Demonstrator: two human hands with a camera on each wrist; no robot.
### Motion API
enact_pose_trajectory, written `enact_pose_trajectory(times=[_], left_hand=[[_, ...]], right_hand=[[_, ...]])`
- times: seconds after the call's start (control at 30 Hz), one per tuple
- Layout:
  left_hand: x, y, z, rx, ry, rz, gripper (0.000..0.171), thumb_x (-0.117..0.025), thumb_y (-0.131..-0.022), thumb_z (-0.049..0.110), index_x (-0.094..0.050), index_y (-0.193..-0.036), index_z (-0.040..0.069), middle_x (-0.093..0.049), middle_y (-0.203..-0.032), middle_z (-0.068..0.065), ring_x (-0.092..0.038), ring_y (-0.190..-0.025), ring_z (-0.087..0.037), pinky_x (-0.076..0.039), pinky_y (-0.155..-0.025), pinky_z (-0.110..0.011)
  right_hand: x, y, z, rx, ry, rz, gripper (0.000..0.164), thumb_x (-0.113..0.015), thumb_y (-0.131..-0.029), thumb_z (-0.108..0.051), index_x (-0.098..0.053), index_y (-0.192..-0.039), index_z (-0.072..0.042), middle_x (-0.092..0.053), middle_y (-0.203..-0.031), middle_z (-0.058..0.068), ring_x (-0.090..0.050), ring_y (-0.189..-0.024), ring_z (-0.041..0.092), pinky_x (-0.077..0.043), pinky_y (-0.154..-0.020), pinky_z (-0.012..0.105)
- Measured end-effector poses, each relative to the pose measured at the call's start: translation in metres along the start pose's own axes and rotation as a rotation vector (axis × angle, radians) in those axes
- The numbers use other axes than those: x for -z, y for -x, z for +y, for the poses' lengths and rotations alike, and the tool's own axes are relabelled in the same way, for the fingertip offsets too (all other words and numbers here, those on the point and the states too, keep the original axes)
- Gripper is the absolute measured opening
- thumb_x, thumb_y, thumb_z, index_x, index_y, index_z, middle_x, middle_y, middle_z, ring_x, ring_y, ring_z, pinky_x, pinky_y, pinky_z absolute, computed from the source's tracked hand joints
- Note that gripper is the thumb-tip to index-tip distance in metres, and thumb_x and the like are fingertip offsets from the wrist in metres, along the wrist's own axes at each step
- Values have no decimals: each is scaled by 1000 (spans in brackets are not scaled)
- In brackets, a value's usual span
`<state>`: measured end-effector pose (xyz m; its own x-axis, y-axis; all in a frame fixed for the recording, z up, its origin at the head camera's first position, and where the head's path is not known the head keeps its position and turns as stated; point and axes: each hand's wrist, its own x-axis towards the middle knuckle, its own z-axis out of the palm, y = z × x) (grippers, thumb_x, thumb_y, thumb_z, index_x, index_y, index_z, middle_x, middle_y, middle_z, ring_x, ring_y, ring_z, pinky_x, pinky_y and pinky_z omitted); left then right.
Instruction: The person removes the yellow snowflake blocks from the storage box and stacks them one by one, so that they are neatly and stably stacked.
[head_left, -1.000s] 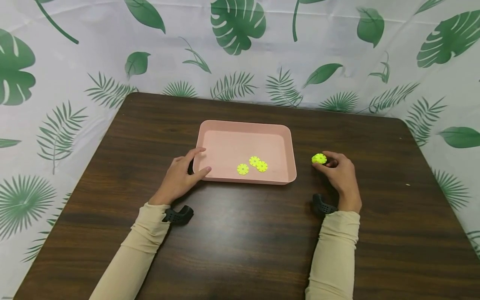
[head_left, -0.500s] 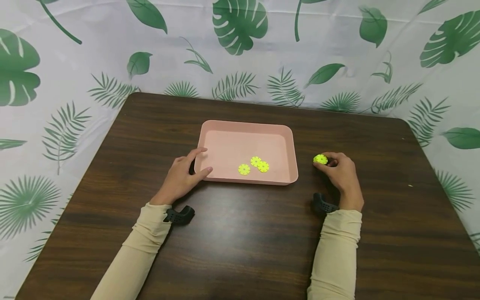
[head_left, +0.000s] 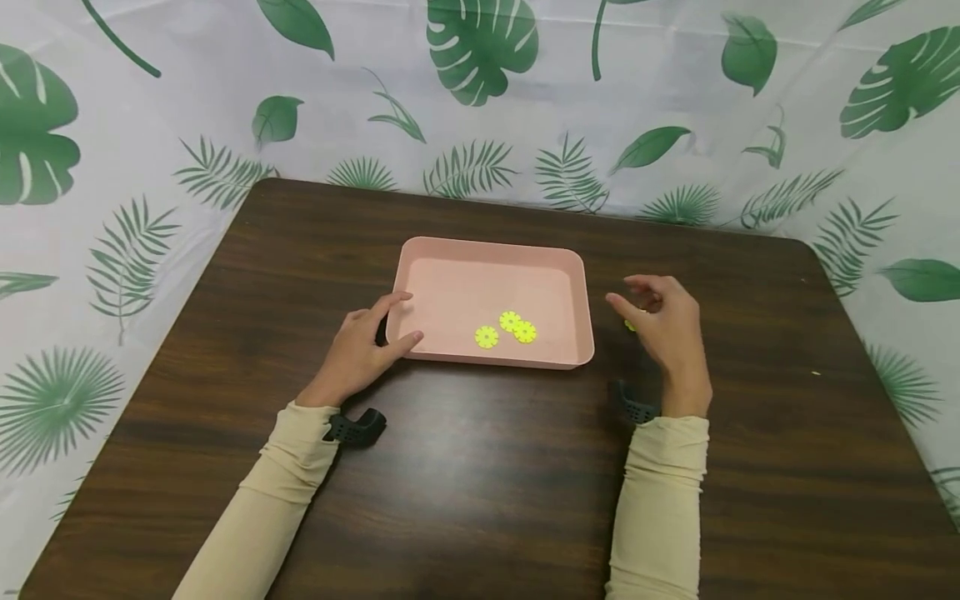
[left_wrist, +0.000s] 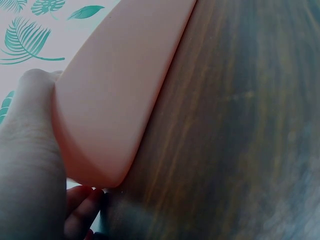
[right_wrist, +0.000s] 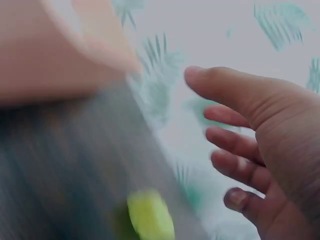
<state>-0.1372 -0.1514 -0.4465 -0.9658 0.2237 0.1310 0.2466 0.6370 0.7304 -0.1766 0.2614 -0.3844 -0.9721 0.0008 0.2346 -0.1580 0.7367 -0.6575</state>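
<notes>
My left hand (head_left: 356, 352) grips the near left corner of a pink rectangular tray (head_left: 480, 360), thumb and index finger over its rim. In the left wrist view the other fingers (left_wrist: 82, 207) curl at the tray's outer corner. Three flat yellow notched discs (head_left: 487, 337) lie inside the tray, two of them overlapping. Right of the tray, my right hand (head_left: 667, 325) hovers with thumb and fingers apart, holding nothing. Below it on the table is a small stack of yellow notched discs (right_wrist: 151, 215), mostly hidden by the hand in the head view.
Everything rests on a dark wood-grain table (head_left: 480, 500). A leaf-patterned cloth (head_left: 570, 100) hangs behind the far edge. A tiny pale scrap (head_left: 816, 373) lies on the right. Each wrist wears a black band mount (head_left: 356, 427).
My right hand has let go of the yellow disc stack, lifted and shifted slightly left, its fingers spreading. The left hand and tray have stayed in place.
</notes>
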Motion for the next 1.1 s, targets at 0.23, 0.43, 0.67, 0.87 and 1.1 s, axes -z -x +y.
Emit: enact_pose_trajectory(times=[0.23, 0.43, 0.67, 0.87, 1.1], left_hand=[[1, 0, 0, 9, -3, -9, 65, -68, -98, 43, -45, -155, 20, -55, -151, -15, -53, -131, -47, -25, -118, -62], [-1, -1, -2, 10, 7, -14, 65, -68, -98, 44, -45, -155, 22, -54, -152, -14, -50, -133, -48, -26, -117, -62], [1, -1, -2, -24, 2, 18, 64, -71, -97, 40, -48, -153, 19, -58, -148, -15, -61, -122, -44, -24, -119, -58], [2, -2, -2, -20, -4, 11, 65, -70, -98, 41, -47, -154, 18, -56, -150, -16, -59, -125, -45, -23, -119, -59], [1, -2, -3, 0, 5, -4, 66, -69, -98, 44, -46, -155, 20, -54, -152, -14, -52, -132, -47, -24, -119, -61]], right_hand=[[-49, -8, -50, 103, -37, -281, 37, -81, -92, -17, -73, -122, 4, -67, -108, 18, -58, -91, 31, -50, -76, 41], [-81, -13, -65, 137, 36, -485, 32, -84, -88, -18, -75, -112, 2, -64, -100, 16, -56, -89, 29, -49, -76, 39], [-86, -12, -65, 106, 75, -501, 32, -83, -88, -16, -77, -116, -2, -66, -103, 13, -58, -90, 29, -52, -81, 43], [-90, -11, -66, 74, 29, -494, 34, -82, -89, -15, -73, -120, -4, -66, -108, 13, -57, -95, 30, -52, -85, 44], [-99, -10, -68, 129, 26, -455, 35, -77, -87, -10, -73, -121, -7, -66, -97, 10, -57, -89, 26, -51, -80, 39]])
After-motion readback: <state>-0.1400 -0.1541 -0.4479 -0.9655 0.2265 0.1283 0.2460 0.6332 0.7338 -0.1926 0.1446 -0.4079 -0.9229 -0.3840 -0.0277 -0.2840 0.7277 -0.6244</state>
